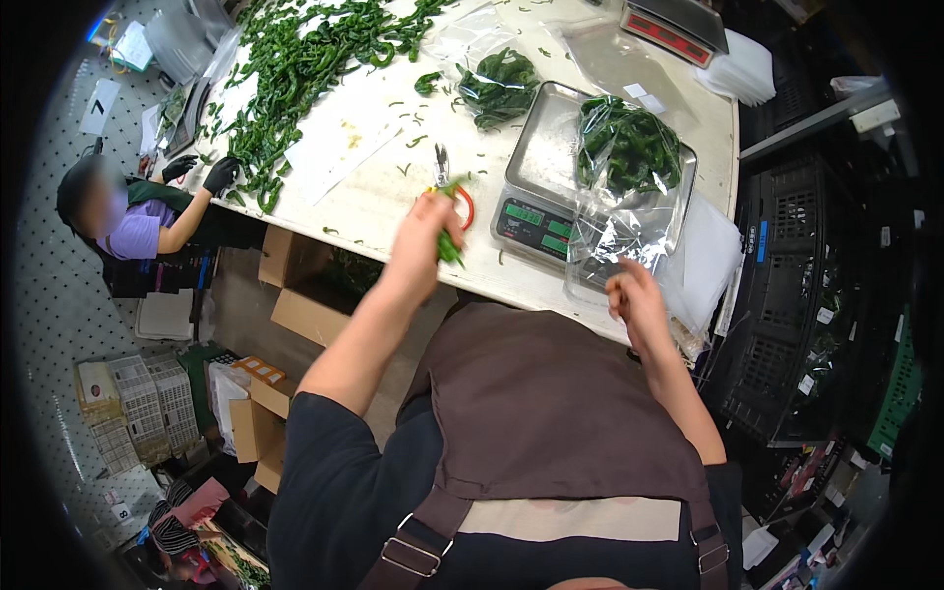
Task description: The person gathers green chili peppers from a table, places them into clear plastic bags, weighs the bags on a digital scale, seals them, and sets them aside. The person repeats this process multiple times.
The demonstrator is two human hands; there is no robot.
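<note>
My left hand (426, 234), slightly blurred, is closed around a few green peppers (450, 251) over the table's near edge. Under and beyond it lie hand shears (442, 166) with a red handle, blades pointing away from me. My right hand (636, 295) is at the near end of a clear plastic bag (616, 236), fingers curled; whether they pinch the film is unclear. Green peppers (627, 151) fill the far part of that bag, which rests on the steel pan (542, 140) of a digital scale (535, 221) with lit green displays.
Another bag of peppers (498, 85) lies left of the scale. A large pepper heap (295, 88) covers the table's far left, where a co-worker's gloved hand (221, 175) touches it. A second scale (671, 33) stands at the back right. Black crates (767, 295) are stacked at right, open cartons (310, 313) below left.
</note>
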